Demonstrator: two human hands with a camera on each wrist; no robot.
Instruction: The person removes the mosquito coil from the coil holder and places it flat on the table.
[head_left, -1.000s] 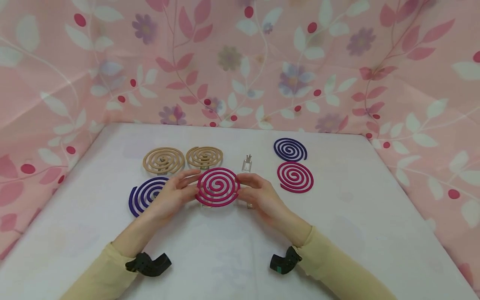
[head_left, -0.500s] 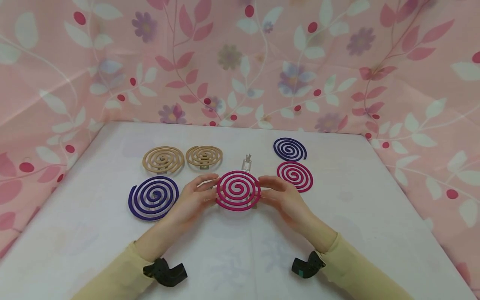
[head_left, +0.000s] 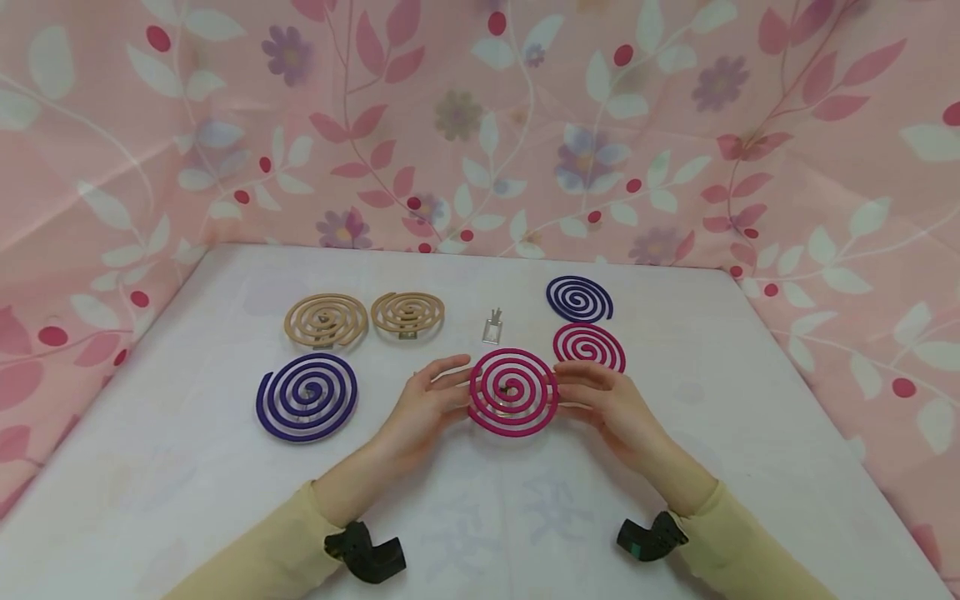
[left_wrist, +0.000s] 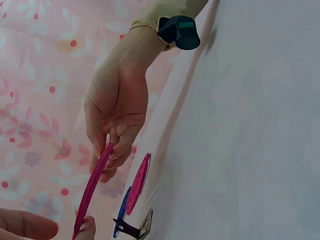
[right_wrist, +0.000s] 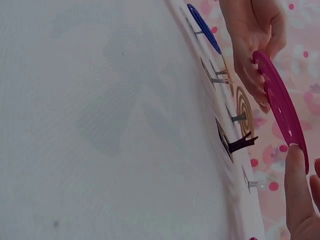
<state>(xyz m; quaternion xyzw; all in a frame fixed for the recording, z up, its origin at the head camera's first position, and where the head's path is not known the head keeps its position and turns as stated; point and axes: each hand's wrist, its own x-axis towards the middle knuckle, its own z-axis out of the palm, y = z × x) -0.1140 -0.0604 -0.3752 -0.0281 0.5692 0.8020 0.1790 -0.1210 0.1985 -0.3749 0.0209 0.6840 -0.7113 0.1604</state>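
Head: white counter (head_left: 510, 533), faintly patterned, enclosed behind and at both sides by pink floral fabric (head_left: 465, 125); left hand (head_left: 429, 408) and right hand (head_left: 617, 410) pinch a magenta flat spiral coil (head_left: 513, 389) below centre. Left wrist: coil lower left, raised off the counter. Right wrist: coil right.

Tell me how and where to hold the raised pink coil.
Pinch the pink coil by its rim at opposite edges, coming from left and right, as the left hand and right hand do. It is thin and flat, so two-sided support should keep it level and leave its middle clear, where a stand shows through.
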